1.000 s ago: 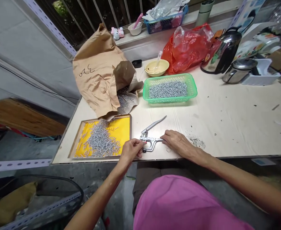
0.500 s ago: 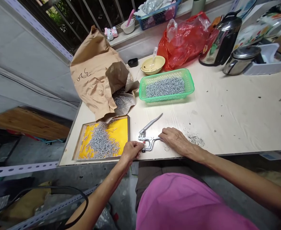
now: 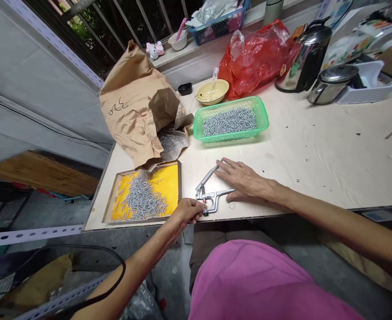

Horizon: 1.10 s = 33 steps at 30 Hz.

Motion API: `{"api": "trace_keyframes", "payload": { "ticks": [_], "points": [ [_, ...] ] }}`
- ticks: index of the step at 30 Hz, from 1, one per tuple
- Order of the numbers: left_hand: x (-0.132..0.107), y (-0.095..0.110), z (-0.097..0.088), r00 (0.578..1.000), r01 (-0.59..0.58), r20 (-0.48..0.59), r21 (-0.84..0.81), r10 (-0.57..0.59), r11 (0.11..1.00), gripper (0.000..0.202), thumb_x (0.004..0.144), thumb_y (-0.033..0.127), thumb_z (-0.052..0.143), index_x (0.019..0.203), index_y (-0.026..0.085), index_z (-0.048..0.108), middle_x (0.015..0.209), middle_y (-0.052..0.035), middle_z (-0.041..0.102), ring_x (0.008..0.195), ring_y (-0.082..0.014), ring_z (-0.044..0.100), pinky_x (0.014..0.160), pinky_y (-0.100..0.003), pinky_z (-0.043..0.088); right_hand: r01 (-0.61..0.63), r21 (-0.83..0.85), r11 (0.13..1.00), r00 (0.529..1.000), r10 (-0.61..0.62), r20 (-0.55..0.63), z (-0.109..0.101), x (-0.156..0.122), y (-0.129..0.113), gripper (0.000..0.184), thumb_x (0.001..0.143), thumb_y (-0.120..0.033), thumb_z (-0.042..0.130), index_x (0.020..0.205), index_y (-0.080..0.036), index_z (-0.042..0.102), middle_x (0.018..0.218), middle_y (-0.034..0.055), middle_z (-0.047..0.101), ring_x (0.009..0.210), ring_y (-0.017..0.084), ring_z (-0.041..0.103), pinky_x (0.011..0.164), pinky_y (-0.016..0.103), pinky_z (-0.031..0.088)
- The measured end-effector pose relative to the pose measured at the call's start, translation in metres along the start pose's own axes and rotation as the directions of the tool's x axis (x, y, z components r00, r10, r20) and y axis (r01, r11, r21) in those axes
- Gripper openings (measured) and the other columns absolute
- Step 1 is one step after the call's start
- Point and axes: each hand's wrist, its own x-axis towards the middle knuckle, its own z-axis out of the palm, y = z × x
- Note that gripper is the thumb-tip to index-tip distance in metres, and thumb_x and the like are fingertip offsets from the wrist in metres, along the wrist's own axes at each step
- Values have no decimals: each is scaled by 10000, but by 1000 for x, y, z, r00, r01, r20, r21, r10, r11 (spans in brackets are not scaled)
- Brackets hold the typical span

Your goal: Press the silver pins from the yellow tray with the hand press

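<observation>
Grey metal snap fastener pliers (image 3: 215,205) lie near the table's front edge, handles apart, with a spring and a red part at the jaw. My right hand (image 3: 244,180) spans both handles, fingers stretched over the upper one and thumb by the lower one. At the jaw, my left hand (image 3: 189,210) is closed in a pinch; anything between its fingertips is too small to make out. Left of it is a shallow tray (image 3: 179,184) with a yellow bottom, holding a heap of small metal pins (image 3: 142,195). A green basket (image 3: 231,136) behind the pliers holds many similar pieces.
A brown paper bag (image 3: 132,106) lies open behind the tray, small metal pieces at its mouth. Farther back are a yellow bowl (image 3: 220,89), a red plastic bag (image 3: 252,62), a kettle (image 3: 304,58) and a metal pot (image 3: 331,84).
My right hand has moved from the end of the lower handle up across both handles, its fingers spreading. The pliers have shifted slightly right; my left hand stays pinched at the jaw.
</observation>
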Motion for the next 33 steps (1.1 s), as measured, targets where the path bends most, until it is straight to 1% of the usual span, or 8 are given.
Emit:
{"api": "trace_keyframes", "payload": {
  "ticks": [3, 9, 22, 25, 26, 28, 30, 33],
  "points": [
    [-1, -1, 1, 1000, 1, -1, 11, -1, 1000, 249, 728, 339, 663, 641, 123, 574, 450, 59, 490, 333, -37, 382, 341, -173, 293, 74, -49, 996, 993, -69, 99, 6, 19, 11, 1068, 564, -630, 735, 1412, -128, 321, 1481, 207, 267, 1359, 412, 155, 1041, 585, 217],
    [-5, 2, 3, 1000, 3, -13, 21, -3, 1000, 277, 737, 344, 663, 605, 125, 556, 425, 61, 479, 312, -36, 374, 344, -177, 287, 120, -85, 989, 991, -114, 75, 8, 33, 14, 1047, 527, -683, 699, 1340, -99, 395, 1277, 203, 479, 1174, 389, 390, 996, 588, 246],
    [-8, -1, 6, 999, 4, -40, 13, -4, 1000, 362, 717, 446, 676, 594, 134, 540, 495, 39, 511, 371, -53, 425, 404, -206, 365, 64, -50, 997, 993, -59, 105, -3, 22, -2, 620, 646, -493, 759, 1101, -118, 565, 1066, 127, 559, 966, 266, 477, 814, 359, 384],
    [-20, -1, 9, 984, -47, -157, 230, 85, 972, 339, 823, 425, 555, 639, 140, 570, 548, 5, 550, 446, -96, 498, 472, -241, 410, 31, -24, 999, 992, -28, 126, -13, 15, -9, 478, 712, -415, 738, 1054, -120, 583, 1048, 123, 564, 950, 246, 486, 758, 322, 393],
    [-24, 0, 11, 954, -103, -229, 352, 192, 930, 309, 845, 397, 531, 687, 141, 599, 598, -12, 580, 509, -115, 536, 520, -256, 431, 27, -19, 999, 992, -25, 125, -16, 12, -11, 438, 734, -397, 725, 1044, -121, 585, 1047, 123, 565, 953, 243, 486, 756, 319, 392],
    [-29, 2, 17, 834, -219, -299, 593, 464, 775, 224, 864, 334, 519, 818, 153, 643, 761, -45, 634, 691, -155, 593, 649, -289, 466, 20, -13, 1000, 992, -18, 123, -20, 10, -15, 396, 755, -375, 712, 1034, -123, 586, 1046, 122, 566, 963, 242, 485, 766, 323, 389],
    [-27, 6, 24, 710, -309, -225, 752, 667, 582, 182, 860, 291, 540, 950, 169, 640, 941, -68, 638, 890, -197, 588, 778, -328, 471, 3, -12, 1000, 992, -2, 128, -20, 9, -17, 405, 748, -368, 720, 1041, -124, 584, 1051, 120, 564, 973, 247, 484, 767, 328, 391],
    [-11, 16, 33, 619, -412, -16, 844, 785, 342, 319, 814, 265, 616, 1112, 158, 575, 1175, -111, 574, 1103, -250, 505, 916, -385, 446, -8, -21, 1000, 992, 11, 130, -14, 11, -16, 445, 732, -370, 730, 1068, -122, 576, 1058, 120, 559, 991, 256, 483, 762, 332, 398]
  ]
}}
